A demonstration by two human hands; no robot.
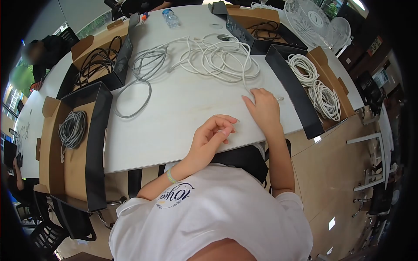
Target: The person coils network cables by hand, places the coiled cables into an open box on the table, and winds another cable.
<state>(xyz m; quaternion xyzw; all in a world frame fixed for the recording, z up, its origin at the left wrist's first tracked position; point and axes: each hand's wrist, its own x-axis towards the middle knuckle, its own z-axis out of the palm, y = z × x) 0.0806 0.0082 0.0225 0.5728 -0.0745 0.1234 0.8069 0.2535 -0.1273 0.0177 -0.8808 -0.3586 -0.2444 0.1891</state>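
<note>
My left hand (pixel 213 134) is held just over the table's front edge, its fingers curled and thumb bent toward them, with nothing visible in it. Farther right, my right hand (pixel 264 108) rests palm down by the end of a loosely coiled white cable (pixel 222 58); its fingers are together over the cable, and a white plug (pixel 280 99) shows beside them. A loose grey cable (pixel 150 58) lies left of the white one, with one big loop toward the front of the white table (pixel 174 104).
Boxes at left hold a grey coil (pixel 72 129) and black cables (pixel 98 63). Boxes at right hold white coils (pixel 323 99) and dark cables (pixel 264 31). A bottle (pixel 170 18) and fans (pixel 308 18) are at the back. A person (pixel 50 50) sits at far left.
</note>
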